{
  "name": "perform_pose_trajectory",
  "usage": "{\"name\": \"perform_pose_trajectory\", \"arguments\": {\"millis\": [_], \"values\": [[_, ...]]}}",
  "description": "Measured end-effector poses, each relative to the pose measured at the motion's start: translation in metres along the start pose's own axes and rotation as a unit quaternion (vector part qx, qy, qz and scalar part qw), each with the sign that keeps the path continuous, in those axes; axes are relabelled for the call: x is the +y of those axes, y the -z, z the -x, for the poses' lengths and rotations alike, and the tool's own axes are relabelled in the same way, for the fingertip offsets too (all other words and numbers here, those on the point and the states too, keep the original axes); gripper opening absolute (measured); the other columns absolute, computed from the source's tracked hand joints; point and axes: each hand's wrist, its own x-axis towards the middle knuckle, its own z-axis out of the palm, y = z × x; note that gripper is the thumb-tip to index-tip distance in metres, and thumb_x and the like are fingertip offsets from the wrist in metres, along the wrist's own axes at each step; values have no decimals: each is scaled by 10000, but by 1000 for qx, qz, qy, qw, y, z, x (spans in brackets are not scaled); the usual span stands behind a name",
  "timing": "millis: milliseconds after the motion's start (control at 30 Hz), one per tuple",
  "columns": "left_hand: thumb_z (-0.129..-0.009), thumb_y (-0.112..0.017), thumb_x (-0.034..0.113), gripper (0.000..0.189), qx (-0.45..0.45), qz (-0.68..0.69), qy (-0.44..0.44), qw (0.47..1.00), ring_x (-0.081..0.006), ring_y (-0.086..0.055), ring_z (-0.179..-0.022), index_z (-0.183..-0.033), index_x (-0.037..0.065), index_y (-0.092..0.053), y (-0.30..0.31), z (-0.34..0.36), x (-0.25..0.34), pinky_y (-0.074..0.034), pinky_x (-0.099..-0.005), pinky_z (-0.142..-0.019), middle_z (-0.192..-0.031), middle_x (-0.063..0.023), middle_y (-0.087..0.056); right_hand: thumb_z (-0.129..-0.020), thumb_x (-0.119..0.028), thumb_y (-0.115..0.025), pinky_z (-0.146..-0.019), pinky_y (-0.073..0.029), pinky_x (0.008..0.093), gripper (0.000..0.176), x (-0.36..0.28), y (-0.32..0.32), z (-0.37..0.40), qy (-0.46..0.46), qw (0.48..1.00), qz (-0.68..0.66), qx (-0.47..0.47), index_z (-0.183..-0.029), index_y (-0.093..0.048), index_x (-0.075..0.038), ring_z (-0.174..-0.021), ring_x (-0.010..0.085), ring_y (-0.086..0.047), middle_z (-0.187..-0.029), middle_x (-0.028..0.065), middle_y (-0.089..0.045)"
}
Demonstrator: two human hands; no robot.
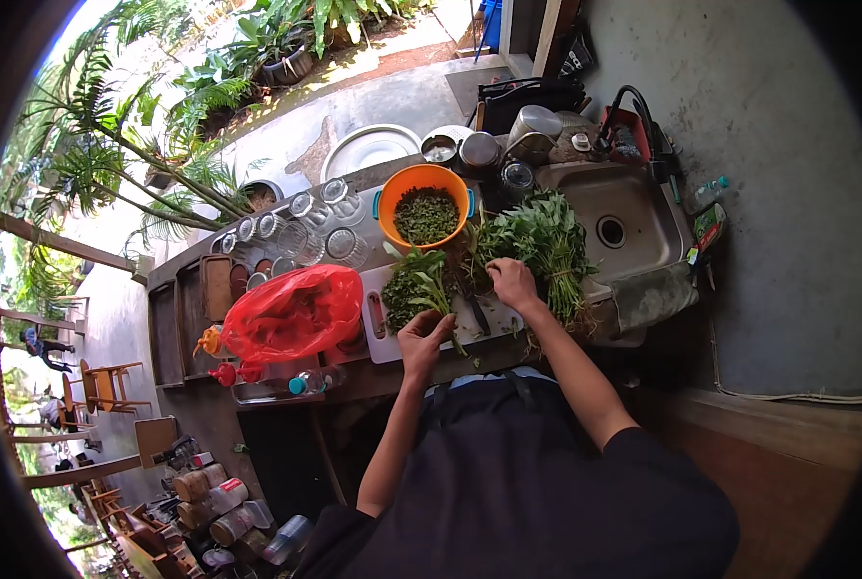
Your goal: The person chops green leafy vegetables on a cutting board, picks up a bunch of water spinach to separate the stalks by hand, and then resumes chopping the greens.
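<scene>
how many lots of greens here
3: chopped greens in the orange bowl, a bunch on the cutting board at the left hand, a big bundle by the sink under the right hand.

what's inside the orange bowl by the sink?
Chopped green leaves fill the orange bowl. They cover its bottom, so anything beneath them cannot be seen.
</scene>
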Motion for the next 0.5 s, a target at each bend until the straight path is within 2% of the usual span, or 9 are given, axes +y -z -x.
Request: {"name": "perform_pose_trajectory", "arguments": {"millis": [67, 100, 233, 333, 400, 433, 467, 500], "values": [[-885, -775, 130, 195, -9, 1, -1, 1000, -88, -654, -772, -967, -21, -681, -1, -1, -5, -524, -236, -701, -852, -25, -694, -910, -215, -648, -824, -540, 452, 217, -1, 0, -13, -23, 995, 98, -12, -1043, -727, -63, -951, 355, -680, -1037, 136, -723], [-887, -772, 129, 191, -18, 2, 0, 1000, -94, -663, -780, -962, -20, -679, -1, -2, -6, -524, -236, -702, -851, -29, -697, -903, -257, -666, -812, -535, 460, 257, -7, 4, -14, -26, 994, 103, -11, -1057, -718, -58, -981, 340, -675, -1062, 137, -715], [-888, -770, 124, 179, -22, 9, -1, 1000, -94, -668, -781, -936, -16, -671, -2, -4, -8, -524, -236, -707, -851, -36, -701, -912, -307, -678, -822, -542, 464, 297, -28, 19, -7, -27, 990, 139, -12, -1066, -715, -56, -965, 348, -681, -1053, 141, -709], [-888, -768, 114, 165, -29, -21, -18, 999, -90, -661, -774, -915, -11, -664, -3, -5, -4, -521, -232, -708, -849, -38, -702, -887, -316, -713, -784, -548, 441, 300, -33, 23, 1, -32, 991, 127, 27, -1015, -727, -45, -921, 331, -694, -1050, 141, -714], [-886, -770, 110, 164, -27, -24, -14, 999, -81, -651, -774, -907, -10, -661, -6, -5, -3, -518, -227, -710, -844, -33, -700, -859, -308, -756, -782, -549, 396, 320, -34, 31, 11, -38, 995, -46, -82, -1023, -723, -35, -920, 278, -705, -1064, 131, -720], [-886, -770, 110, 164, -27, -24, -14, 999, -81, -651, -774, -907, -10, -661, -8, -6, -4, -518, -227, -710, -844, -33, -700, -859, -308, -756, -782, -549, 396, 320, -40, 35, 19, -38, 995, -46, -82, -1023, -723, -35, -920, 278, -705, -1064, 131, -720], [-884, -772, 113, 168, -17, -37, -29, 999, -73, -639, -766, -899, -8, -657, -9, -6, -6, -511, -224, -700, -836, -29, -696, -844, -312, -775, -792, -547, 381, 353, -46, 40, 31, -79, 970, -147, -179, -1043, -715, -26, -919, 249, -704, -1041, 123, -726], [-882, -775, 115, 172, -8, -49, -44, 998, -65, -627, -757, -892, -6, -653, -10, -8, -7, -504, -221, -689, -828, -25, -693, -829, -316, -795, -802, -544, 365, 389, -50, 43, 43, -118, 923, -244, -272, -1063, -706, -18, -918, 220, -703, -1018, 115, -732]]}}
